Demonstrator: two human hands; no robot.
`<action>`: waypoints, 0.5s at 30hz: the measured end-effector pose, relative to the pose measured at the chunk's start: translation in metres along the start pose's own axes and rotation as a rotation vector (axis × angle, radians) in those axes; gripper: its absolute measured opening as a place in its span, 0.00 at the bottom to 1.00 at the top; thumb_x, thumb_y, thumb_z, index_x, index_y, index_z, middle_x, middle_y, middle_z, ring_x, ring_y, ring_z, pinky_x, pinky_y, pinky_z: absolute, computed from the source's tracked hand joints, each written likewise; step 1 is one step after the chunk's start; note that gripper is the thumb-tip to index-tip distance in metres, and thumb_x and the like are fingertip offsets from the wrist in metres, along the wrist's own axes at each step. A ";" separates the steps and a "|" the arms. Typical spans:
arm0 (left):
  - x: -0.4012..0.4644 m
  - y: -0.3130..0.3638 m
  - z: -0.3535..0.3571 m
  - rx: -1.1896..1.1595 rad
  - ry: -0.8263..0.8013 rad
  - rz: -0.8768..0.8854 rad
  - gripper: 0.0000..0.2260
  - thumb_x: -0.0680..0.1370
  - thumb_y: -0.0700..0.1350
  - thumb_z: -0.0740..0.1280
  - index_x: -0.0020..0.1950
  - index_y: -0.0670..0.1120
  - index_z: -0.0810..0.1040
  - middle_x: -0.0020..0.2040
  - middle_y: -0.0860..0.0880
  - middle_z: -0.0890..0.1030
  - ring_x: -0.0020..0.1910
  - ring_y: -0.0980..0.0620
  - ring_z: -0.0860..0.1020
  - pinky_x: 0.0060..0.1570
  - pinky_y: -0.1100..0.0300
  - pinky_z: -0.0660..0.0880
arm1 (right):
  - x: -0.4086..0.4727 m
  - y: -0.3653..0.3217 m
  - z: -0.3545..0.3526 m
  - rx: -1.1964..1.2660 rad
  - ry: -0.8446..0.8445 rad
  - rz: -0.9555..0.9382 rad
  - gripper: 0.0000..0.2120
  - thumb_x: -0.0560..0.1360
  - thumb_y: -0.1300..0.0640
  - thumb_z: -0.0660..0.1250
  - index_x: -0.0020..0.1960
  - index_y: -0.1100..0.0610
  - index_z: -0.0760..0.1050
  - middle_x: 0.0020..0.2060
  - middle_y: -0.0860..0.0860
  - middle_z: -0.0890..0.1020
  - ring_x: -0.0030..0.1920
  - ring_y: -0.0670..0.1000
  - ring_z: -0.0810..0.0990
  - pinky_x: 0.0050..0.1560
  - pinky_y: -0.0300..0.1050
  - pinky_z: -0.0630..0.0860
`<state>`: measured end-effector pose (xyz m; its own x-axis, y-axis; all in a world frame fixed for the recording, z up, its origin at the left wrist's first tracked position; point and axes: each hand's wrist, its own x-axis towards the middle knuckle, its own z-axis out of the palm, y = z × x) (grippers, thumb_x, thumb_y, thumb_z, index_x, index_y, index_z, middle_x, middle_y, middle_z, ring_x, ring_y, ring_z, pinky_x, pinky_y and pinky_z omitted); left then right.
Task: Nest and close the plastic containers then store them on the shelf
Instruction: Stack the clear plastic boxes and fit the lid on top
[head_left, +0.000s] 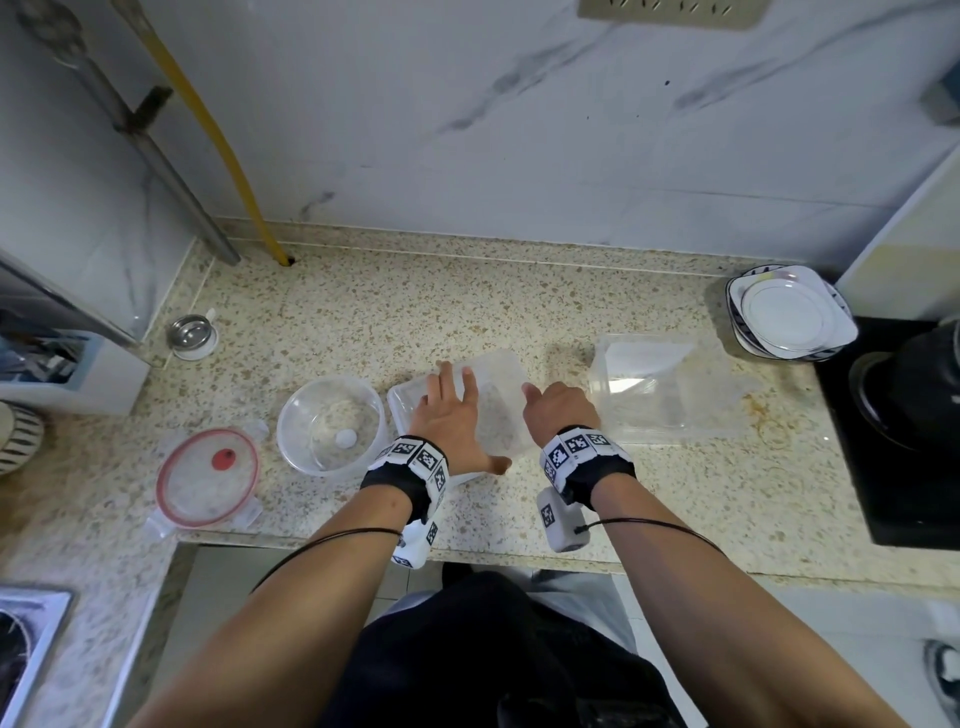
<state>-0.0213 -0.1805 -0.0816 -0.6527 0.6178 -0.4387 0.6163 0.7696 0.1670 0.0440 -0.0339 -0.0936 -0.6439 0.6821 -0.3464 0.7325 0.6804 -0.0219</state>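
A clear rectangular plastic container (496, 387) lies on the speckled counter (363, 312) in front of me. My left hand (449, 415) presses flat on its top, fingers spread. My right hand (556, 410) grips its right edge, fingers curled under and hidden. To the right stands a larger clear square container (660, 389), open, with its lid flap lying beyond it. Left of my hands sits a round clear bowl (330, 423) with a small white piece inside. A round lid with a red seal and red centre (208, 478) lies further left.
Stacked plates (789, 314) stand at the back right beside a black cooktop (904, 431) with a dark pot. A small metal cup (191, 335) sits at the left, near a white holder. A yellow hose and metal pipe run down the marble wall.
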 end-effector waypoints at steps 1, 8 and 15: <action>0.001 0.001 0.000 0.001 -0.001 0.001 0.69 0.55 0.79 0.65 0.82 0.43 0.39 0.81 0.37 0.38 0.79 0.34 0.42 0.74 0.42 0.60 | -0.001 0.001 0.000 -0.012 0.004 -0.005 0.31 0.83 0.39 0.47 0.61 0.65 0.73 0.55 0.60 0.80 0.55 0.58 0.81 0.42 0.46 0.68; -0.002 -0.001 -0.002 0.000 -0.053 0.040 0.67 0.59 0.77 0.68 0.81 0.42 0.36 0.80 0.37 0.34 0.80 0.35 0.39 0.75 0.42 0.57 | -0.001 0.007 -0.006 0.201 -0.028 0.072 0.29 0.81 0.39 0.55 0.63 0.64 0.72 0.57 0.60 0.80 0.55 0.59 0.81 0.42 0.45 0.70; -0.004 0.003 -0.003 0.041 -0.113 0.124 0.67 0.61 0.73 0.72 0.81 0.42 0.34 0.80 0.38 0.31 0.80 0.36 0.39 0.75 0.43 0.58 | 0.002 0.006 -0.007 0.500 -0.035 0.114 0.21 0.79 0.45 0.63 0.60 0.63 0.73 0.54 0.59 0.81 0.53 0.59 0.81 0.41 0.45 0.70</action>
<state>-0.0181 -0.1799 -0.0769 -0.5186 0.6837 -0.5134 0.7077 0.6802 0.1910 0.0458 -0.0270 -0.0877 -0.5525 0.7293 -0.4037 0.8191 0.3853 -0.4250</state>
